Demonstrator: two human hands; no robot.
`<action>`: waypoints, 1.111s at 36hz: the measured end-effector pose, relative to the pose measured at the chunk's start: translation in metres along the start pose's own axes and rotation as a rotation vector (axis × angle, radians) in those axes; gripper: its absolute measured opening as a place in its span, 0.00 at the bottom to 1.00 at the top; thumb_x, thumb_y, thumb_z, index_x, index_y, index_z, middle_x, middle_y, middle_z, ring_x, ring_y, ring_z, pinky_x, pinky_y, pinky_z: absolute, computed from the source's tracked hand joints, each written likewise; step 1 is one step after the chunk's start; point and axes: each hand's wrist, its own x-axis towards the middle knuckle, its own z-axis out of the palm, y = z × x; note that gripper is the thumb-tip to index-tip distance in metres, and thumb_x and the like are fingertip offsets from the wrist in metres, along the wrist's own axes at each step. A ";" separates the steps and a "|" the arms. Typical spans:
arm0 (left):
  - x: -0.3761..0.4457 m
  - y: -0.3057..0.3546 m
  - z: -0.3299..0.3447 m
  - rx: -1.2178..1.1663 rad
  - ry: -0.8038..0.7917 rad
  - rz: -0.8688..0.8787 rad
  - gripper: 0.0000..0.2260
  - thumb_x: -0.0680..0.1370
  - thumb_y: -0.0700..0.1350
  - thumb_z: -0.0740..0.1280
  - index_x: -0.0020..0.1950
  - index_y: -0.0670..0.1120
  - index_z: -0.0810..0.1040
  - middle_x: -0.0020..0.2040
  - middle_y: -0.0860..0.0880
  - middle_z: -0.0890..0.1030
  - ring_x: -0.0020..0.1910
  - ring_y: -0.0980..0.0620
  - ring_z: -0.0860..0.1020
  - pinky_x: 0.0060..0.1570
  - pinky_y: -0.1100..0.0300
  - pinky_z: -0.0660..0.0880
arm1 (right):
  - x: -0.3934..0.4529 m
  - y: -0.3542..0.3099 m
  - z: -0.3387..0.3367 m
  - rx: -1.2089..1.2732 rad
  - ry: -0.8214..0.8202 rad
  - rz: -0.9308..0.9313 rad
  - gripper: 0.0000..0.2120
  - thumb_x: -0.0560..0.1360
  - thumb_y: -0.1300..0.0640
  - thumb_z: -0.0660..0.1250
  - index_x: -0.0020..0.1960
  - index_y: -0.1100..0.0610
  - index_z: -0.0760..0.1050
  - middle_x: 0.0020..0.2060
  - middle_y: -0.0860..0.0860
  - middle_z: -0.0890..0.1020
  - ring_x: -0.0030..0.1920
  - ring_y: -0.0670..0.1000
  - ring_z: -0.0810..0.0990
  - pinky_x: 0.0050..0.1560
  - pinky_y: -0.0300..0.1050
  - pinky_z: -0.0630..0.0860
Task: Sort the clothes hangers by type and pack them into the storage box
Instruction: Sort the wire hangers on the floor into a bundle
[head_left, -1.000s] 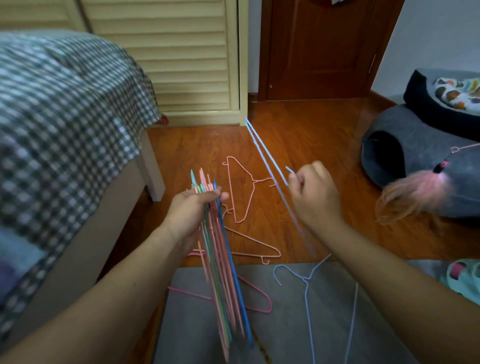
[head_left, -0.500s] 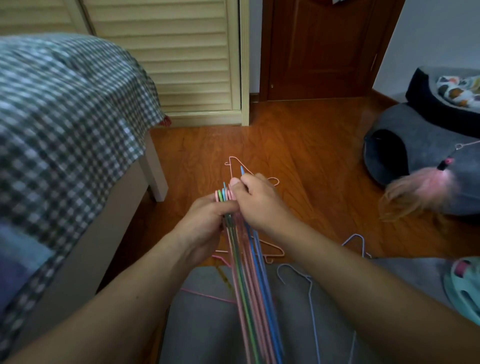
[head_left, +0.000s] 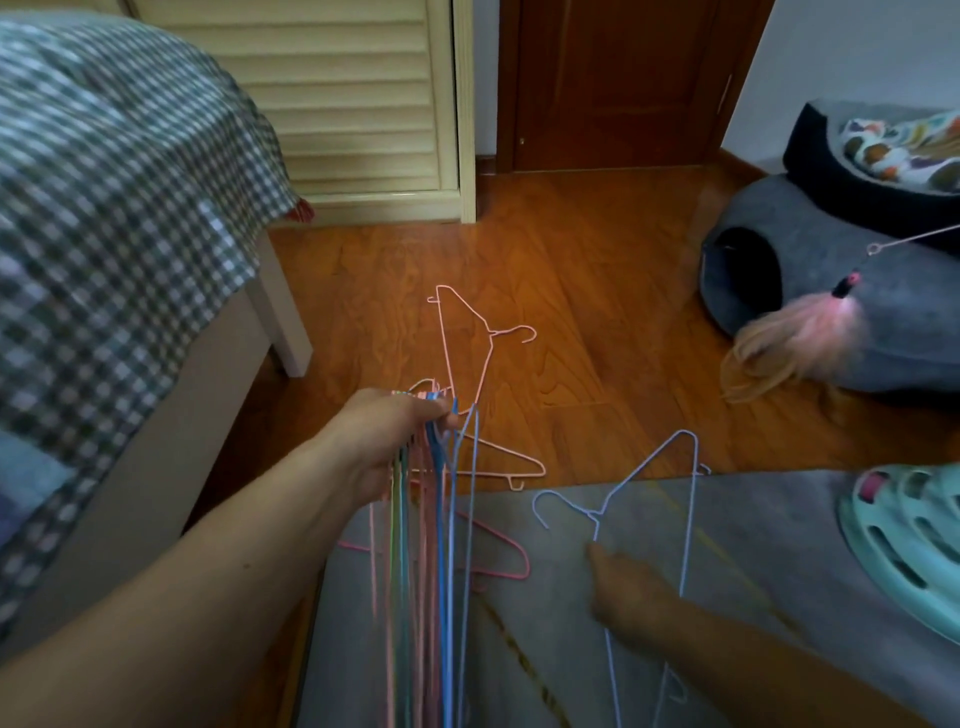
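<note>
Hanger bundle (head_left: 426, 519) gripped by left hand (head_left: 384, 441); right hand (head_left: 623, 587) blurred.

Left hand (head_left: 387, 441) in closed grip; right hand (head_left: 621, 584) low, blurred.

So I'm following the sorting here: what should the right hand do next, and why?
Probably pinch the light blue hanger on the grey mat: the right hand is reaching toward its neck, and the left hand already grips the bundle of hangers.
</note>
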 end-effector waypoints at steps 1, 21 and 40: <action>0.001 0.000 -0.003 -0.020 -0.008 -0.012 0.08 0.79 0.43 0.71 0.52 0.40 0.86 0.47 0.42 0.87 0.50 0.43 0.84 0.57 0.47 0.79 | 0.004 0.007 0.008 0.032 0.010 0.028 0.35 0.77 0.55 0.63 0.80 0.54 0.50 0.70 0.61 0.73 0.68 0.60 0.75 0.67 0.49 0.71; 0.016 0.000 -0.027 -0.138 0.074 0.055 0.07 0.77 0.44 0.73 0.45 0.41 0.86 0.45 0.43 0.87 0.39 0.48 0.85 0.38 0.53 0.78 | 0.005 -0.048 -0.155 0.492 0.943 0.089 0.14 0.84 0.54 0.57 0.68 0.55 0.71 0.55 0.63 0.81 0.55 0.66 0.80 0.50 0.55 0.74; 0.035 -0.012 -0.050 -0.135 0.135 0.041 0.08 0.78 0.43 0.72 0.43 0.38 0.85 0.39 0.41 0.85 0.32 0.46 0.83 0.36 0.52 0.77 | -0.032 -0.124 -0.229 0.936 0.976 -0.292 0.24 0.76 0.32 0.61 0.42 0.53 0.76 0.37 0.47 0.79 0.45 0.53 0.77 0.45 0.45 0.67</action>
